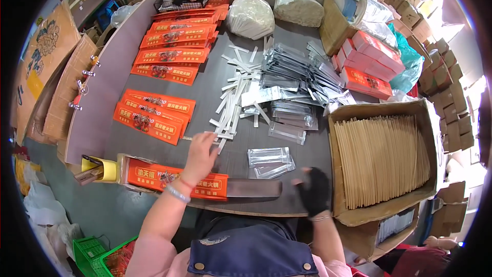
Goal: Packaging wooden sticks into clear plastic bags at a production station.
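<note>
My bare left hand (201,155) hovers at the near end of a loose heap of narrow white strips (233,100). Its thumb and fingers are apart, and nothing shows between them. Below that wrist, orange-red printed paper sleeves (148,173) lie in a long holder at the near edge, whose dark flat end (253,188) sticks out to the right. My right hand (313,193), in a black fingerless glove, is slightly blurred beside the box of sticks, fingers apart and seemingly holding nothing. Left of it lie a few clear flat packets (270,161).
A carton (334,161) of wooden chopsticks (382,159) stands at the right. Piled packets (287,69) fill the middle. Fanned orange sleeves (171,56) cover the left. Wrapped white bundles (250,17) stand at the back. A yellow container (106,169) sits at the near left corner.
</note>
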Demonstrator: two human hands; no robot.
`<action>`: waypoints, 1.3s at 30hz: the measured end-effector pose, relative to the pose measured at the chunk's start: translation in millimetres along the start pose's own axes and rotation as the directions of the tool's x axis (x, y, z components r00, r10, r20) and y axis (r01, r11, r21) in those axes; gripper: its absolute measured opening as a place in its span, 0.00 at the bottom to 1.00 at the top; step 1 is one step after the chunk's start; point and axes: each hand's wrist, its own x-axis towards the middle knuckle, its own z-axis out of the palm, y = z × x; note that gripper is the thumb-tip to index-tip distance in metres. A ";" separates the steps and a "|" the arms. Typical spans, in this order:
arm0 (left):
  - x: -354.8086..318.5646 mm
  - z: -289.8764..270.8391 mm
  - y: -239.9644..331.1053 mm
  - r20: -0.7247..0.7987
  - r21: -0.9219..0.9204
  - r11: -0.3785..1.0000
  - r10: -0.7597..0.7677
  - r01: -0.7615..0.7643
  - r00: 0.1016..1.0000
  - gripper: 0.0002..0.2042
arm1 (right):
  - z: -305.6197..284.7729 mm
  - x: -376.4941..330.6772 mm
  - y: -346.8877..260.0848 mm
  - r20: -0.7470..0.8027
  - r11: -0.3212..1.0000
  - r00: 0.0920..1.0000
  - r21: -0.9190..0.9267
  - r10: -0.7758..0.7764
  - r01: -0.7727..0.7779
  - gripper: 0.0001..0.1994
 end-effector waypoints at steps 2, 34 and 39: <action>17.4 8.1 -6.3 -0.115 0.126 0.988 0.102 -0.087 0.988 0.18 | -20.4 -7.5 47.2 -0.176 0.951 0.939 -0.044 0.294 -0.306 0.17; 32.4 67.3 75.5 0.256 -0.036 0.986 0.166 -0.162 0.952 0.13 | -34.9 -7.7 83.4 0.070 0.571 0.833 -0.759 0.549 -0.312 0.07; 16.0 20.8 98.8 0.380 -0.418 0.901 0.062 0.112 0.923 0.12 | -33.5 -13.9 79.4 0.075 0.580 0.838 -0.755 0.540 -0.306 0.08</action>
